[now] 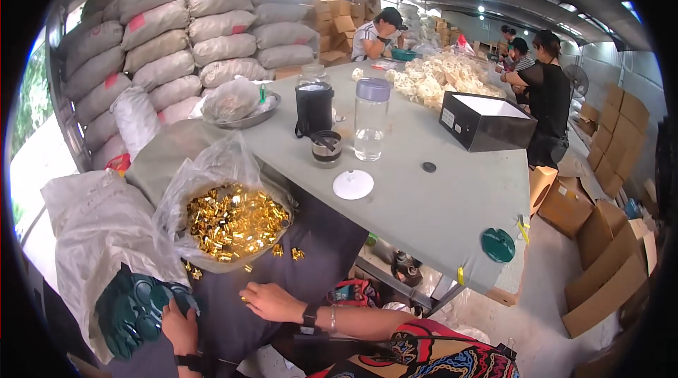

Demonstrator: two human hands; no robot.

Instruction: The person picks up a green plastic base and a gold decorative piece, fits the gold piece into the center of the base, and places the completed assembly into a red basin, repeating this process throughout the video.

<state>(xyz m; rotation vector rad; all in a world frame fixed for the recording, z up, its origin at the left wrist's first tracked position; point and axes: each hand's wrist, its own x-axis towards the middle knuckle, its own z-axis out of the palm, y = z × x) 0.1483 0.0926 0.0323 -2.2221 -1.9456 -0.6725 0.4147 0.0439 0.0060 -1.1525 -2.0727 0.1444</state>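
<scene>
My left hand (181, 328) rests at the edge of several dark green, flat rounded pieces (138, 311), its fingers extended and touching them. These pieces spill from the mouth of a white woven sack (99, 229). Above the dark cloth, my right hand (272, 302) is closed in a pinch on a small gold metal piece (245, 299). Just beyond it, a bowl lined with a clear plastic bag (169, 201) holds a heap of small shiny gold metal clips (236, 222). A few loose gold clips (298, 254) lie on the cloth beside the bowl.
The grey table (424, 201) bears a clear bottle (371, 120), a black-sleeved jar (313, 106), a white lid (353, 184), a green disc (498, 245) and a black box (487, 120). Stacked sacks (226, 49) stand behind. People work farther back; cardboard boxes (607, 265) lie right.
</scene>
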